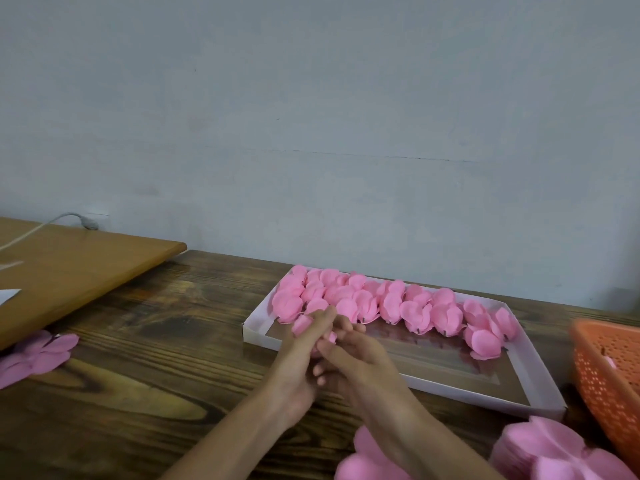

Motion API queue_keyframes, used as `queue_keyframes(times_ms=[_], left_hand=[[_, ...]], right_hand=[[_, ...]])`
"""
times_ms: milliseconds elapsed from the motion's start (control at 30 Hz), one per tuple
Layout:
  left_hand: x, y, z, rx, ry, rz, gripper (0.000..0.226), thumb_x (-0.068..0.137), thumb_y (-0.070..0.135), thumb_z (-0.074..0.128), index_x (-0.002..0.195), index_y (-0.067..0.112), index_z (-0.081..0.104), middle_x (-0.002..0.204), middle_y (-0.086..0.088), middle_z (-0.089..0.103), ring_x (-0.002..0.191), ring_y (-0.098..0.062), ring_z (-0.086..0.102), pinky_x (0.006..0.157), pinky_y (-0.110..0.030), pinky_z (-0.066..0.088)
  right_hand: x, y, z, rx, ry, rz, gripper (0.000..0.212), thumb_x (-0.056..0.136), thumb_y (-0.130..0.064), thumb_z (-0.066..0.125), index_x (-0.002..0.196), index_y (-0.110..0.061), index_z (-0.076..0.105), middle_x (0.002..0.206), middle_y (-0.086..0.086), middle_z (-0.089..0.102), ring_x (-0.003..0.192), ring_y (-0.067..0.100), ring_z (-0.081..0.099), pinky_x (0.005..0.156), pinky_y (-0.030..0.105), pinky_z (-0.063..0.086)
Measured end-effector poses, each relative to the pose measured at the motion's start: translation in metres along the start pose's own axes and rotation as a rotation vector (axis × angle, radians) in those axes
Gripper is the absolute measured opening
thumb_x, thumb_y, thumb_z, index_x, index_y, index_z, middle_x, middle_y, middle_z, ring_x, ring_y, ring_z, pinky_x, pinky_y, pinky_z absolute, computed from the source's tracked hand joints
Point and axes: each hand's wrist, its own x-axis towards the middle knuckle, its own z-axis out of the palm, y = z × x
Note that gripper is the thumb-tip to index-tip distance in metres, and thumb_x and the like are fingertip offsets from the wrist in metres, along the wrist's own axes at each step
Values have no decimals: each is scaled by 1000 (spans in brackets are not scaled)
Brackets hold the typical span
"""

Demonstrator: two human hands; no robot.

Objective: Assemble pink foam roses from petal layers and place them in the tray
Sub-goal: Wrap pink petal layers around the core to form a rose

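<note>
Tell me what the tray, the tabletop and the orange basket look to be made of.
Tray: seems white cardboard, matte, with thin folded walls. Tabletop: dark wood or a wood-look surface, slight sheen, bold grain and knots. Orange basket: likely moulded plastic, its wall a grid of small holes; it is blurred at the frame edge.

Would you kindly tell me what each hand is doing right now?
Left hand: holding the rose.
Right hand: holding the same rose.
</note>
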Motion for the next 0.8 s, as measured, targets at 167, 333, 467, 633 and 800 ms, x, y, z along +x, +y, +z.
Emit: queue_keyframes(times_ms=[167,333,467,633,800], left_hand=[[-3,1,-1,18,-67,-7,53,64,71,89,64,26,63,93,2,76,105,-30,62,76,-30,35],[-2,1,0,43,-62,6,63,67,74,85,74,14,67,108,-13,77,108,-30,73,60,-27,50],[-3,3,4,11,55,70,74,59,69,91,81,5,59,101,-19,73,101,-25,77,39,-19,41],[-2,1,0,88,-15,47,57,63,74,85,68,21,65,102,-6,80,87,-22,75,44,-19,39],[1,-2,2,103,-8,102,69,69,67,86,70,6,55,94,-28,70,80,-22,76,54,-29,53]], right_hand=[[3,-3,1,43,-10,180,21,103,-22,60,88,-9,66,71,10,61,60,21,59,55,30,47],[6,-3,0,9,-10,161,18,103,-18,59,89,-11,68,77,11,67,64,22,63,55,31,50],[4,4,-3,15,-89,-5,8,100,-5,62,105,-5,68,83,10,66,75,19,65,65,29,55],[3,4,-8,-16,-128,38,24,102,-20,62,83,-19,77,81,7,66,70,18,64,61,27,52],[9,0,-7,-146,-39,185,33,102,-29,61,73,-18,72,63,4,62,53,18,59,48,27,46]])
